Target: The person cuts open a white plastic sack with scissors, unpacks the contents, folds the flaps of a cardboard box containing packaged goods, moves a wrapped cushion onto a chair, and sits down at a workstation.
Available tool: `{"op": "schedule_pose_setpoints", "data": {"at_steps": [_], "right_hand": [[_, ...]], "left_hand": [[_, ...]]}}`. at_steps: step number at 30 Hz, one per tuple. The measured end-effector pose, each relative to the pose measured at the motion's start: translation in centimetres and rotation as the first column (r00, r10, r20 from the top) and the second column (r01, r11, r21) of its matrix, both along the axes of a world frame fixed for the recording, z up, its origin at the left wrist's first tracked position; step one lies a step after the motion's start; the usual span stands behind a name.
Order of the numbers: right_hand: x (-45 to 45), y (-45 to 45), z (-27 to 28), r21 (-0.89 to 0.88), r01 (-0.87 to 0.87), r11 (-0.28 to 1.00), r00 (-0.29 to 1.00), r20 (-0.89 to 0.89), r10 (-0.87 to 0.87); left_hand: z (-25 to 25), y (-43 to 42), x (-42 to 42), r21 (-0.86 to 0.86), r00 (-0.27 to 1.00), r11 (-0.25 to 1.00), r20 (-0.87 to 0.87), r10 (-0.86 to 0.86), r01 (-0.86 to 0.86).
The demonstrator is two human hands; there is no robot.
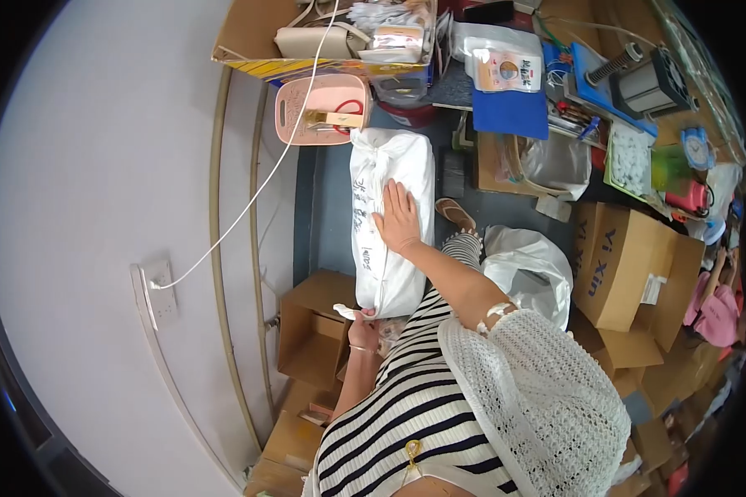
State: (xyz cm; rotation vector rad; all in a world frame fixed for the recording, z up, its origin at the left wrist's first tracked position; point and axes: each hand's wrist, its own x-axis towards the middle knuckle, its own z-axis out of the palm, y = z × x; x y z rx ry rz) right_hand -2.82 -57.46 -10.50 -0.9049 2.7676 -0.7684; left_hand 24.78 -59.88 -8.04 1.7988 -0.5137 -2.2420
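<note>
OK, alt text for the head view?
A long white plastic-looking sack with black handwriting, a person's right hand flat on it, the left hand holding its near end. Beyond is a pink plastic basket with red-handled scissors; at right, an open brown cardboard box marked Yi Xin.

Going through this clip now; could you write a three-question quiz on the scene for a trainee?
1. True or false: the right hand lies open on the white package.
2. At which end of that package is the left hand: the one nearer the wearer's body or the farther one?
3. What colour is the basket holding the red-handled scissors? A) blue B) pink C) green

Key: 1. True. 2. The nearer end. 3. B.
</note>
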Motion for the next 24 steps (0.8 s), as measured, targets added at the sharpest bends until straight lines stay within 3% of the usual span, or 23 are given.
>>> {"op": "schedule_pose_setpoints", "data": {"at_steps": [2,6,9,15,22,24], "right_hand": [[0.2,-0.6,0.1,0.022,0.014,1.0,1.0,-0.017,-0.013],[0.6,-1.7,0.1,-0.022,0.027,0.999,0.999,-0.024,-0.027],[0.6,-0.2,0.4,-0.068,0.02,0.997,1.0,0.019,-0.019],[4.2,7.1,2.6,-0.062,-0.13,0.99,0.99,0.04,0.133],[8.7,9.6,2.6,0.04,-0.248,0.968,0.96,0.143,0.24],[8.6,9.3,2.7,0.034,-0.242,0.97,0.958,0.167,0.233]], "left_hand": [[0.0,-0.8,-0.1,-0.002,0.998,0.999,-0.04,0.046,-0.046],[0.8,-1.6,0.1,-0.078,0.996,0.993,0.009,-0.092,0.093],[0.8,-1.6,1.1,-0.05,0.993,0.994,-0.059,-0.103,0.1],[-0.2,-0.8,1.7,0.007,0.984,0.997,-0.161,-0.074,0.076],[2.4,0.9,0.8,-0.102,0.979,0.986,-0.143,-0.148,0.134],[3.6,1.5,0.5,-0.202,0.982,0.961,0.025,-0.189,0.19]]}}
